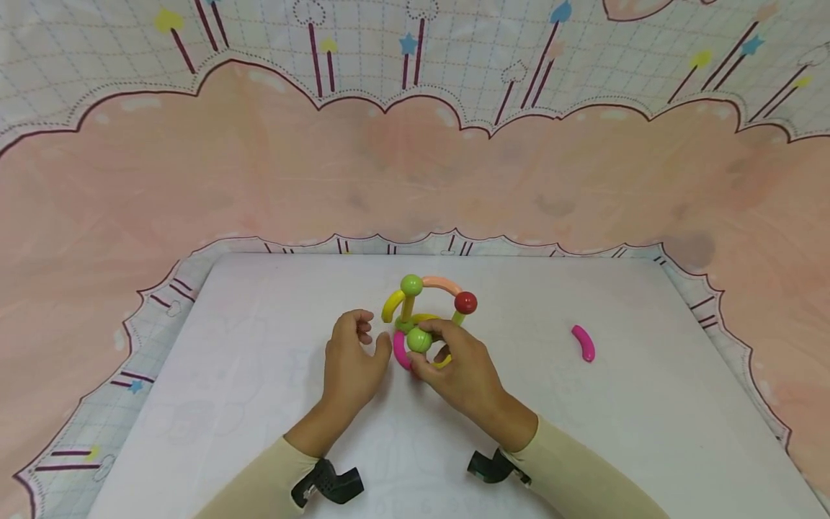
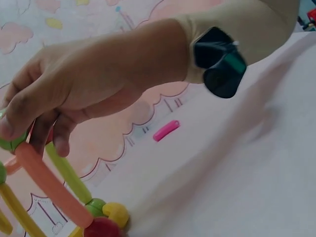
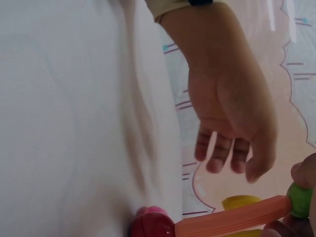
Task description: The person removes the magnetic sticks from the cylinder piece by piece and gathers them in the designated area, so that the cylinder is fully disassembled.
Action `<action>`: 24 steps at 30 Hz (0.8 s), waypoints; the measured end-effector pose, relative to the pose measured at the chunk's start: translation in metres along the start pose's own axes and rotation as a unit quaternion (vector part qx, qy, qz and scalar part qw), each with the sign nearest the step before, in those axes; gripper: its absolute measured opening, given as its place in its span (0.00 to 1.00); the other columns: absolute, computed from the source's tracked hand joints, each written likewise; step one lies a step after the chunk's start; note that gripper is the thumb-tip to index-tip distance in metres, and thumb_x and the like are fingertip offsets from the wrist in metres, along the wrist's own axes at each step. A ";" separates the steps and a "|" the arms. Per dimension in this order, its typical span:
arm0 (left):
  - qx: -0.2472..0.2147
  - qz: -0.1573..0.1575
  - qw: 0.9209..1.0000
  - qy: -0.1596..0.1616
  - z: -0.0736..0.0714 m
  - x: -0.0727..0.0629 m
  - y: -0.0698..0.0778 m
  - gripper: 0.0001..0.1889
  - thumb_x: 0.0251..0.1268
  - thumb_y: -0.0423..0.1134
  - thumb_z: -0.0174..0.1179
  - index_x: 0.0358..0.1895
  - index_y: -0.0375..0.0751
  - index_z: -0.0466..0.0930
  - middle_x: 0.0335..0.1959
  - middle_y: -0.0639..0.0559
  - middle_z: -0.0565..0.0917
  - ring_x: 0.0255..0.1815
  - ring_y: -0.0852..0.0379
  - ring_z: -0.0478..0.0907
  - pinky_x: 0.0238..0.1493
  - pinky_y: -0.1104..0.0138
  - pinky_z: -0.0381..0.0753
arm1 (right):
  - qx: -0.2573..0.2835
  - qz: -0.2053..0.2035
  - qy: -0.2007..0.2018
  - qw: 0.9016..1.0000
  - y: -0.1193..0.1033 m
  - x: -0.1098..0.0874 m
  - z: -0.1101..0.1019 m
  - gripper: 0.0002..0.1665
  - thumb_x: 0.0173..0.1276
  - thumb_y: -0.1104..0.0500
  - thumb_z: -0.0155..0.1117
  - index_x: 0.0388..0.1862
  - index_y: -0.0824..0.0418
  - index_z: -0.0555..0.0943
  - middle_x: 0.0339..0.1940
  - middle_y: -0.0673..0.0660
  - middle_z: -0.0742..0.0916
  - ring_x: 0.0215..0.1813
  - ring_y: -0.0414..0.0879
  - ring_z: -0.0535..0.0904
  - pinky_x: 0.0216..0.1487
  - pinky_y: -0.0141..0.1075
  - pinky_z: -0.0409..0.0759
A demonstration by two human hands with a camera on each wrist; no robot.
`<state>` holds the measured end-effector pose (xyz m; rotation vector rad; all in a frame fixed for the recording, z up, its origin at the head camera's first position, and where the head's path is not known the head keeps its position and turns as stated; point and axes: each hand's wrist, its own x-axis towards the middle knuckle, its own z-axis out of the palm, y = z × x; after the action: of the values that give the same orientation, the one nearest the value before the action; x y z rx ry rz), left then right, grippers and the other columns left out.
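Note:
A toy frame of curved rods [image 1: 442, 283] and balls stands near the middle of the table. My right hand [image 1: 468, 369] pinches its nearest green ball [image 1: 419, 340] between thumb and fingers, which the left wrist view shows from the side. Just left of the frame is my left hand [image 1: 355, 364], fingers loosely bent and holding nothing; the right wrist view shows this hand [image 3: 232, 108] hanging apart from the rods. A red ball [image 1: 465, 303] sits at the frame's right, and a yellow curved rod [image 1: 391, 305] sticks out at its left. My right hand covers part of the lower frame.
A loose pink curved rod [image 1: 583, 343] lies on the white table [image 1: 259, 303], well to the right of the frame. Patterned cloth [image 1: 389, 180] hangs behind the table and along its sides. Each sleeve carries a dark wrist camera [image 1: 327, 481].

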<state>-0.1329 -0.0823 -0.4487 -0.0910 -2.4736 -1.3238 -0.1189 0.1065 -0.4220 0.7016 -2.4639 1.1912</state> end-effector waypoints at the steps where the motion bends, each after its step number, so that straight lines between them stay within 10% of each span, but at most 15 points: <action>1: 0.000 0.022 1.000 0.004 0.000 -0.003 0.002 0.17 0.61 0.32 0.66 0.52 0.36 0.75 0.43 0.42 0.78 0.39 0.51 0.76 0.42 0.59 0.71 | 0.001 -0.001 0.002 1.000 0.000 0.000 0.000 0.30 0.58 0.63 0.81 0.57 0.65 0.78 0.47 0.55 0.86 0.43 0.42 0.81 0.38 0.30 0.83; 8: 0.015 0.129 0.991 -0.035 0.002 -0.018 0.010 0.15 0.56 0.30 0.70 0.47 0.36 0.83 0.43 0.49 0.86 0.38 0.54 0.80 0.43 0.58 0.76 | 0.017 0.007 0.014 1.000 0.001 -0.001 -0.001 0.29 0.58 0.64 0.81 0.56 0.65 0.78 0.47 0.55 0.86 0.44 0.43 0.83 0.38 0.30 0.83; 16: 0.024 0.147 0.982 -0.115 0.012 -0.017 0.010 0.18 0.57 0.32 0.74 0.52 0.36 0.85 0.41 0.51 0.87 0.41 0.51 0.82 0.47 0.55 0.78 | 0.031 0.008 0.024 0.999 0.005 -0.004 -0.003 0.29 0.58 0.64 0.81 0.55 0.66 0.76 0.48 0.58 0.87 0.44 0.46 0.85 0.36 0.31 0.84; 24: 0.034 0.180 0.978 -0.100 0.020 -0.014 0.008 0.14 0.56 0.33 0.75 0.46 0.38 0.86 0.37 0.51 0.87 0.39 0.49 0.83 0.45 0.54 0.78 | 0.037 0.002 0.028 0.999 0.006 -0.005 -0.004 0.30 0.57 0.64 0.82 0.55 0.66 0.75 0.49 0.59 0.87 0.44 0.47 0.86 0.35 0.31 0.84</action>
<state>-0.1236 -0.0599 -0.4571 -0.6540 -2.5032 -1.1202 -0.1184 0.1145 -0.4259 0.6756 -2.3873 1.2915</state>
